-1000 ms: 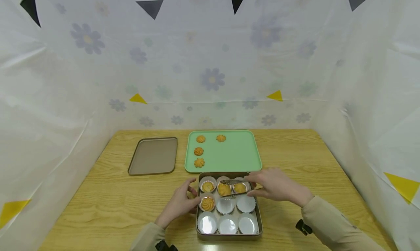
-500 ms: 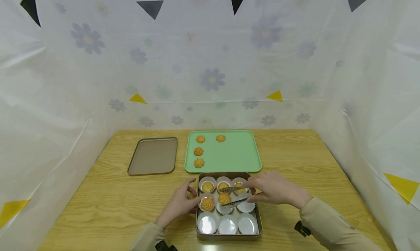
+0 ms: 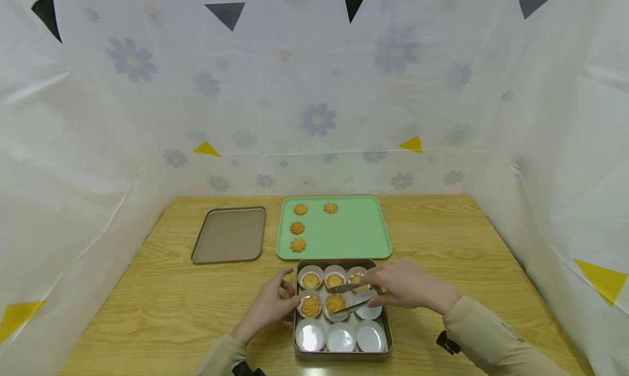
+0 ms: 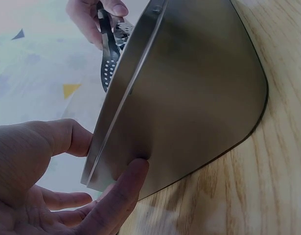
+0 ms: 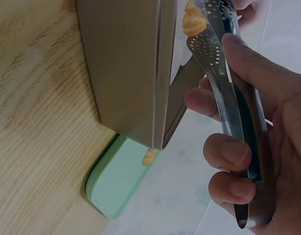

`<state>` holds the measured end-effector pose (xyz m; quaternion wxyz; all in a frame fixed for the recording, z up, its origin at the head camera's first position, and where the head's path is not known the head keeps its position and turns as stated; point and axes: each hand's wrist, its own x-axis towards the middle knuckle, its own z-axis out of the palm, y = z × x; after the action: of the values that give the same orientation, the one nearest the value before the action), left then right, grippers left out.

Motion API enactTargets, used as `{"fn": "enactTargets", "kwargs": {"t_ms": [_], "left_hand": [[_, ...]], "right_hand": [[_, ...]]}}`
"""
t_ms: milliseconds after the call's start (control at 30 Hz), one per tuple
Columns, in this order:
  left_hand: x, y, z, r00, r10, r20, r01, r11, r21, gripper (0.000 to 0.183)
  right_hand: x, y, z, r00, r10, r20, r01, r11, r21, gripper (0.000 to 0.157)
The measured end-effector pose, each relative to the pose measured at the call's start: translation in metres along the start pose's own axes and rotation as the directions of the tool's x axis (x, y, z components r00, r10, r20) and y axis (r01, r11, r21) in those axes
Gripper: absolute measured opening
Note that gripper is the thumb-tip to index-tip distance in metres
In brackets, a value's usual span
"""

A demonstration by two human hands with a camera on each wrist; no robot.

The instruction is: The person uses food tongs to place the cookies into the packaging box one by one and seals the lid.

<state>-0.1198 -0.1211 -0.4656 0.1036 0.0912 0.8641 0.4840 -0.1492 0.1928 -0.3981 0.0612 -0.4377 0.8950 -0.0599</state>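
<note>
My right hand [image 3: 403,283] grips metal serving tongs [image 5: 223,93] with perforated tips, fingers and thumb round the arms. The tongs' tips stand apart on either side of a swirl cookie [image 3: 336,303], which sits at the middle paper cup. This cup belongs to rows of white cups in a deep bronze baking tin [image 3: 344,356]. My left hand [image 3: 267,305] holds the tin's left side, thumb at the rim and a finger pressed on the outer wall [image 4: 179,98]. More cookies sit in the back row and in the middle row's left cup [image 3: 310,306].
A green tray [image 3: 349,231] behind the tin carries several cookies along its left and back. To its left lies a flat brown baking tray [image 3: 229,235]. White flowered sheeting [image 3: 316,92] encloses the wooden table [image 3: 162,305] at the back and sides.
My right hand has brought the cookie from the back row toward me to the middle cup. The tongs' tips have spread away from it. The left hand has stayed on the tin.
</note>
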Motion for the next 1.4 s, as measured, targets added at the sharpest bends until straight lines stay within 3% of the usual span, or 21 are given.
{"fn": "enactTargets", "kwargs": {"t_ms": [933,1400], "left_hand": [[-0.0011,0.0030,-0.0007,1.000,-0.017,0.003,0.018,1.000,-0.026,0.071],[-0.0012,0.0027,-0.0004,1.000,-0.019,0.006,0.019,1.000,-0.023,0.072]], "right_hand": [[0.0042,-0.0041,0.0034,1.000,-0.015,-0.016,0.013,0.995,-0.101,0.025],[0.0058,-0.0068,0.0036,1.000,-0.013,-0.016,0.011,0.990,-0.139,0.030]]}}
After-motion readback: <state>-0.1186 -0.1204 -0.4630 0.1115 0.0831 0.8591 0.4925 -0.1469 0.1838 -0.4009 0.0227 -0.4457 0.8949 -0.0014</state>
